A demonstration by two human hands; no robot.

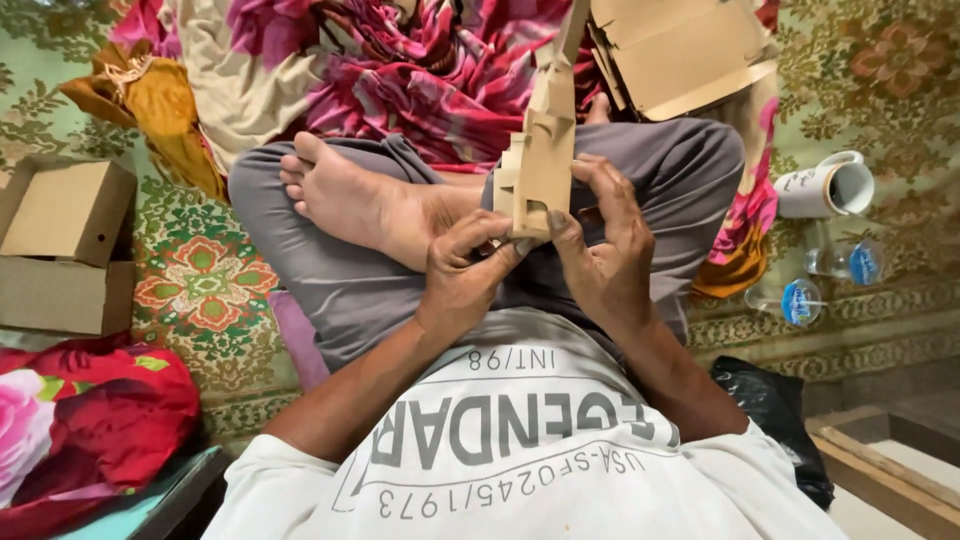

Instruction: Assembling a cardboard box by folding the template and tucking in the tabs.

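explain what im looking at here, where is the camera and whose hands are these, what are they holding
There is one picture, taken by a camera worn on a person's head and looking down at their own lap. No machine is involved. The person sits cross-legged on a green patterned floor covering, wearing grey trousers and a white printed shirt.

The left hand and the right hand both grip the lower end of a flat, folded piece of brown cardboard with cut notches, held upright over the lap.

Around them: folded brown cardboard boxes at the left, a stack of flat brown cardboard sheets at the top, a white mug lying on its side, two clear plastic bottles with blue labels at the right, and a black plastic bag lower right.
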